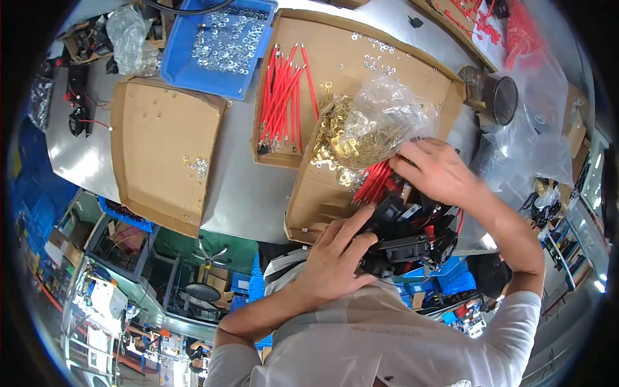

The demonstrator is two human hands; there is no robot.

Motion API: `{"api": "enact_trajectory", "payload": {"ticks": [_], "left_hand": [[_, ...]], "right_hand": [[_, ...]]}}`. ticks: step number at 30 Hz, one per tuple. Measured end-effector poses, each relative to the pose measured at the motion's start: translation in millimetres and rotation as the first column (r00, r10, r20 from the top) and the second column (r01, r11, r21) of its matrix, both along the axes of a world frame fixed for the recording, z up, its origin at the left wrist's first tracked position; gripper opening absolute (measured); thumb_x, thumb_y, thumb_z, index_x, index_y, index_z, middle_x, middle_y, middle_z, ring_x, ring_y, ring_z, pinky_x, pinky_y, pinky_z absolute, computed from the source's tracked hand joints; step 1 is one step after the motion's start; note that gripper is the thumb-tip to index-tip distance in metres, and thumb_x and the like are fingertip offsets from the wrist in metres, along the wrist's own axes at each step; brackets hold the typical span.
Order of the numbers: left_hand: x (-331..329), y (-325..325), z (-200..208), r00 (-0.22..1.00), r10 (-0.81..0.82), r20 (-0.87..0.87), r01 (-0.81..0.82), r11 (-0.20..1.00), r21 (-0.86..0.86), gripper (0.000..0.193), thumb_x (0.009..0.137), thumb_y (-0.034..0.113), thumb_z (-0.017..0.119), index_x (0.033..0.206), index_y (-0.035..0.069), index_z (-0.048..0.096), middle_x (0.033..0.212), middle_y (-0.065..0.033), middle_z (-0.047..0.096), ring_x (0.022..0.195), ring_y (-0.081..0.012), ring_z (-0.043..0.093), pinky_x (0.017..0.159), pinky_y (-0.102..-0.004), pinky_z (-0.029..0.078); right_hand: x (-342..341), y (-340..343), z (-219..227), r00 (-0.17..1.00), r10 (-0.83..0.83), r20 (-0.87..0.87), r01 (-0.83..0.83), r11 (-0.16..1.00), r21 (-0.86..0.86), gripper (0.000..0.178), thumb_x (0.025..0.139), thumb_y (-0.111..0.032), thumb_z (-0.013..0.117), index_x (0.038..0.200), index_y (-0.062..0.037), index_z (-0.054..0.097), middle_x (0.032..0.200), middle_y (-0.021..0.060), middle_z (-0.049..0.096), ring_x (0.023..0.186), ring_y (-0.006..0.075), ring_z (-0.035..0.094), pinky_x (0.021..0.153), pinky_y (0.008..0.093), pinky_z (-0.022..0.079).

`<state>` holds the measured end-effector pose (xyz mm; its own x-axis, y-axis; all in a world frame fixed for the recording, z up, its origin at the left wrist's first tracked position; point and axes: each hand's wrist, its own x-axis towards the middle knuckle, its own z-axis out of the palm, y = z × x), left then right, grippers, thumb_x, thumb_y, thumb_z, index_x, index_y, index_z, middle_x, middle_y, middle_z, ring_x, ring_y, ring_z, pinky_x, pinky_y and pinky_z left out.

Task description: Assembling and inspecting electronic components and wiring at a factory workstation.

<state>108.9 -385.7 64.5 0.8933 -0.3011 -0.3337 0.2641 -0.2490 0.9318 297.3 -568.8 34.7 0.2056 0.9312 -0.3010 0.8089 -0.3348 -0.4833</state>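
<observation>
Metal bench (245, 184), parts bin (201, 84) — it's a workshop.

Looks like matt cardboard in the large box (338, 48). Left of it, gleams as smooth plastic in the blue bin (196, 81); right of it, resembles metal mesh in the cup (480, 92); at its lower right, glistens as crinkled plastic in the clear bag (388, 108).

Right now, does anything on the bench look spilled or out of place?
Gold-coloured terminals lie loose beside the clear bag, as if spilled. Small silver rings lie scattered in the cardboard tray, though the blue bin holds many similar-looking ones.
</observation>
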Motion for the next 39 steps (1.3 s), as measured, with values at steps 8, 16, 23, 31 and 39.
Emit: {"api": "enact_trajectory", "payload": {"ticks": [8,16,23,31,39], "left_hand": [[-3,-3,6,0.996,0.053,0.069,-0.055,0.998,0.033,0.068,0.052,0.020,0.085,0.108,0.003,0.050,0.143,-0.0181,0.034,0.116,-0.0395,0.045,0.095,-0.0453,0.041],[-12,-15,14,0.991,0.132,0.004,-0.132,0.989,0.059,0.068,0.057,0.023,0.087,0.108,-0.002,0.049,0.139,-0.0254,0.037,0.124,-0.0393,0.043,0.100,-0.0411,0.039],[-10,-23,12,0.985,0.171,-0.034,-0.172,0.985,-0.033,0.070,0.061,0.017,0.086,0.114,-0.002,0.045,0.135,-0.0199,0.042,0.120,-0.0295,0.048,0.097,-0.0364,0.042],[-22,-21,-5,0.974,0.220,0.052,-0.221,0.975,0.005,0.073,0.073,0.014,0.080,0.128,-0.006,0.037,0.132,-0.0140,0.038,0.107,-0.0231,0.055,0.090,-0.0331,0.048],[-26,-30,6,0.970,0.243,-0.015,-0.242,0.968,0.059,0.067,0.076,0.016,0.077,0.129,-0.004,0.039,0.126,-0.0154,0.045,0.108,-0.0237,0.054,0.091,-0.0335,0.047]], "right_hand": [[-9,-2,10,0.998,-0.055,0.032,0.055,0.998,-0.003,0.014,0.076,-0.012,0.056,0.089,-0.0066,0.057,0.087,0.0085,0.052,0.079,0.0260,0.059,0.065,0.0374,0.050],[-15,-30,42,0.955,-0.245,0.164,0.214,0.959,0.187,0.011,0.079,-0.012,0.056,0.088,-0.0077,0.052,0.085,0.0099,0.055,0.078,0.0312,0.059,0.065,0.0399,0.049],[-49,-79,103,0.740,-0.667,0.086,0.590,0.706,0.392,0.020,0.085,-0.004,0.056,0.104,-0.0055,0.062,0.083,0.0093,0.055,0.077,0.0255,0.058,0.067,0.0321,0.047],[-186,-135,144,0.362,-0.762,-0.536,0.873,0.076,0.482,0.029,0.091,0.004,0.041,0.110,0.0033,0.062,0.108,0.0132,0.061,0.084,0.0148,0.060,0.071,0.0248,0.047],[-287,-141,92,-0.098,-0.432,-0.897,0.915,-0.393,0.089,0.029,0.090,0.000,0.052,0.119,0.0028,0.055,0.103,0.0135,0.064,0.081,0.0153,0.063,0.071,0.0242,0.049]]}}
